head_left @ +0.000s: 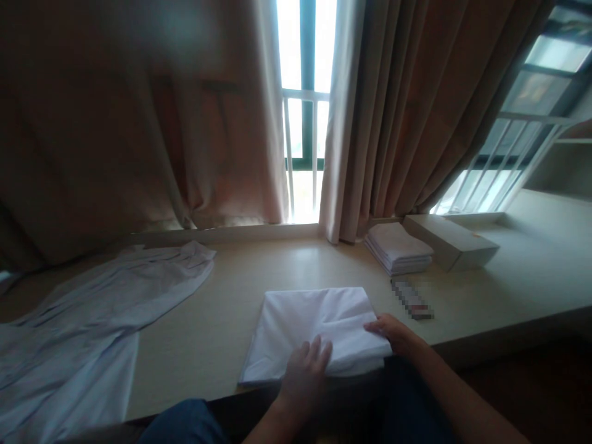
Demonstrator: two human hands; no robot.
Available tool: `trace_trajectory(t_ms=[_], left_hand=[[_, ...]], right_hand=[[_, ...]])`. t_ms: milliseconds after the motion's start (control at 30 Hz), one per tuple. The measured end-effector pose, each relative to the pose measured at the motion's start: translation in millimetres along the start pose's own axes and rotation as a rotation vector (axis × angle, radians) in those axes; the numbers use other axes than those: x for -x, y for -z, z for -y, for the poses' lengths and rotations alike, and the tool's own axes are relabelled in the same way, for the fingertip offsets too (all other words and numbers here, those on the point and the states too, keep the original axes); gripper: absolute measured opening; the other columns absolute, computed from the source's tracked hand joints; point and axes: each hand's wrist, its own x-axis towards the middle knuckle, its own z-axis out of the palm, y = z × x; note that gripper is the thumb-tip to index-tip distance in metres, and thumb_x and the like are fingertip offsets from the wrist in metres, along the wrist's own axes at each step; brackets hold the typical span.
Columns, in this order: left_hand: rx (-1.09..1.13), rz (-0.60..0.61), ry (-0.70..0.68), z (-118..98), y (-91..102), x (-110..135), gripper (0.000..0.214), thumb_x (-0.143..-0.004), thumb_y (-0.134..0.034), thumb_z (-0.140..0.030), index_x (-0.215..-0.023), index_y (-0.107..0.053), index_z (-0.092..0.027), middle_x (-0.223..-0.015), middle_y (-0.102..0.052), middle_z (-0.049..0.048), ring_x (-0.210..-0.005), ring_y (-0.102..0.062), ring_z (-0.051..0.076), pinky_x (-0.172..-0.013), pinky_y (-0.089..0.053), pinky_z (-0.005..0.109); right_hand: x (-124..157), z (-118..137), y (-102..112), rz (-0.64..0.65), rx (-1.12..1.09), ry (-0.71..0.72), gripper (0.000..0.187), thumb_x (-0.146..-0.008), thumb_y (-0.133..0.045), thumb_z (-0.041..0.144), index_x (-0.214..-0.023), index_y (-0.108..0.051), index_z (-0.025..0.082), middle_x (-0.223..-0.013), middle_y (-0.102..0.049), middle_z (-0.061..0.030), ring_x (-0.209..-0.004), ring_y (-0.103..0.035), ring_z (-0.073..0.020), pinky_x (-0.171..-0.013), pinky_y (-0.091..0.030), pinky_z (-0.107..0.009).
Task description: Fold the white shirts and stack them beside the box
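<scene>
A white cloth, folded into a wide rectangle with a few creases, lies at the front edge of the pale tabletop. My left hand rests on its near side, fingers stretched out and slightly apart. At the cloth's right edge, my right hand pinches the fabric, with the fingertips on top and the thumb side partly hidden. Whether the folded piece is a garment or a plain sheet I cannot tell.
Loose white fabric is spread over the table's left side. A stack of folded white cloths stands at the back right, beside a pale box. A blurred-out small object lies before the stack. Brown curtains hang behind.
</scene>
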Motion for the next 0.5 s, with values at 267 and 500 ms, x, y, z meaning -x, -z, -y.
trace_trajectory(t_ms=[267,500], left_hand=[[-0.091,-0.123,-0.018,19.7,-14.0,10.9,0.072,-0.082,-0.052,-0.012,-0.142,-0.029,-0.046,-0.147,-0.043,0.0042,-0.133,-0.039,0.032,-0.108,-0.019,0.059],[-0.079,-0.121,-0.093,24.9,-15.9,13.4,0.073,-0.082,-0.057,-0.016,-0.140,-0.030,-0.052,-0.153,-0.032,0.0032,-0.139,-0.027,0.036,-0.107,-0.009,0.067]], right_hand=[[3.3,3.2,-13.2,-0.340,0.217,0.152,0.027,-0.063,-0.074,0.034,-0.082,-0.066,0.016,-0.076,-0.069,-0.0058,-0.064,-0.061,-0.0206,-0.056,-0.046,-0.029],[27.1,-25.6,-14.5,-0.318,0.102,0.128,0.032,-0.064,-0.074,0.044,-0.070,-0.054,0.020,-0.066,-0.060,0.0004,-0.058,-0.056,-0.0162,-0.048,-0.044,-0.026]])
